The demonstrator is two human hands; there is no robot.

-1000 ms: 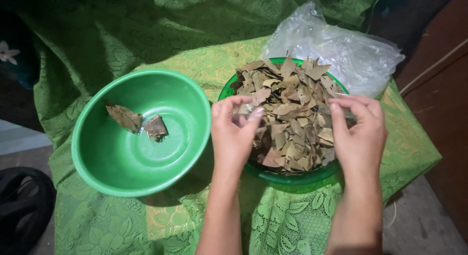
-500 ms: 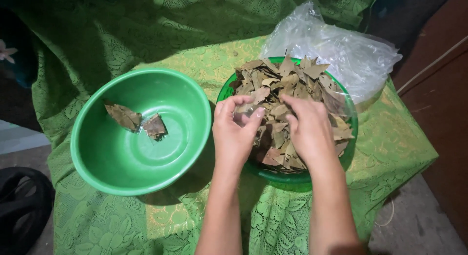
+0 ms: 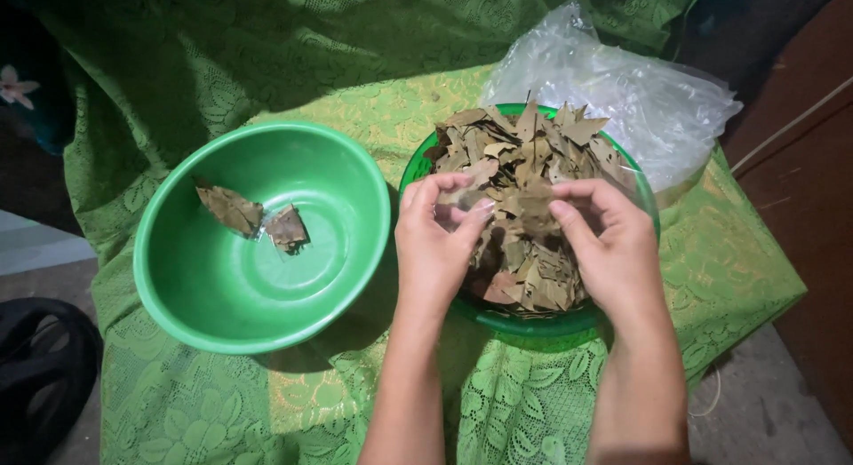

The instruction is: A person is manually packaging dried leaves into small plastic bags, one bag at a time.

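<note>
left: a large green bowl holding two dry leaves, on a desk draped in green lace. centre: left hand and right hand — fingers curled, pinching dried leaves heaped in a smaller green bowl near the desk's front edge. right: a clear plastic bag — touching that bowl's far rim.

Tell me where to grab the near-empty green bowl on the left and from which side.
Grip the green bowl by its rolled rim at the near-left edge, coming from the left. The rim juts out all round and gives a lip to pinch. The right side is crowded: the left hand and the dish of dried leaves sit close there. Two leaves lie loose inside, so keep it level.
</note>
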